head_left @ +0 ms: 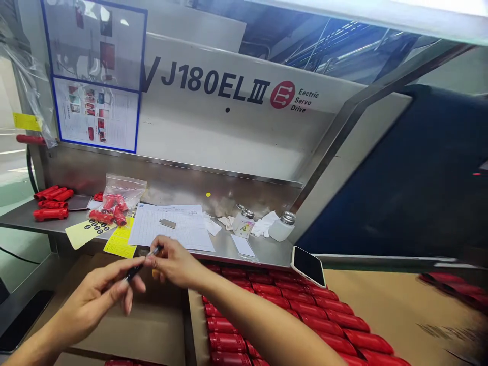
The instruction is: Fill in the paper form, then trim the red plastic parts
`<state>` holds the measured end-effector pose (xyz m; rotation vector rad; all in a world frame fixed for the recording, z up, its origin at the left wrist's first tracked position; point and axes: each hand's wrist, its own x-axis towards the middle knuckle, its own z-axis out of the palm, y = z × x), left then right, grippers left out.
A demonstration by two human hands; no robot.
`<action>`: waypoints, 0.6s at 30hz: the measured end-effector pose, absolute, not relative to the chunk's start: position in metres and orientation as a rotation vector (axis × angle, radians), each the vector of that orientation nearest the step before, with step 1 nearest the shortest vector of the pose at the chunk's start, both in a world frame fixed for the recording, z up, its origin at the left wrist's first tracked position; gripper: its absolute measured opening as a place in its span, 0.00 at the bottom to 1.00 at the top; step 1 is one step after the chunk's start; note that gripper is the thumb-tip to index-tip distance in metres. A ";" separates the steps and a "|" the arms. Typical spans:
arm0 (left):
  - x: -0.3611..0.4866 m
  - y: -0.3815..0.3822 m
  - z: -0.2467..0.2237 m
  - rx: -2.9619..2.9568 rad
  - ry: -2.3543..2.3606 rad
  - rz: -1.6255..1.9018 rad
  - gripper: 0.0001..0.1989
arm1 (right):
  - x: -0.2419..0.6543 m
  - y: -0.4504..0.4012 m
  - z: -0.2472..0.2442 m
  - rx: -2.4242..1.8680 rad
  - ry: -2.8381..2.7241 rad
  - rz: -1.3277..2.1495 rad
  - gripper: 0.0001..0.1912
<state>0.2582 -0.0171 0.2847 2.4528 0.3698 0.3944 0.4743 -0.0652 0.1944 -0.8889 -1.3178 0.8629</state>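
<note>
Black, the slim pen (133, 272), likely light, stiff and best pinched mid-barrel, is clamped by 2 hands, left (86, 300) and right (173, 262), off the metal shelf's front edge (229, 257).

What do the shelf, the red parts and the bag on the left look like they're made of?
Shelf: likely stainless steel, satin finish; it is grey with soft, blurry reflections.
Red parts: probably moulded plastic, glossy, judging by the bright highlights, though painted metal can't be ruled out.
Bag: thin clear plastic film, shiny and crinkled; red pieces show through it.
</note>
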 end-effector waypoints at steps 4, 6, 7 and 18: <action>0.250 -0.036 0.271 1.887 0.235 0.305 0.17 | 0.449 -0.090 0.180 -0.571 -1.161 1.099 0.42; 0.250 -0.044 0.261 1.712 0.298 0.343 0.20 | 0.445 -0.096 0.178 -0.542 -1.130 1.135 0.41; 0.250 -0.048 0.257 1.676 0.322 0.348 0.22 | 0.443 -0.099 0.178 -0.535 -1.120 1.147 0.41; 0.233 -0.068 0.273 1.753 0.678 0.768 0.40 | 0.457 -0.073 0.211 -0.931 -1.172 0.841 0.30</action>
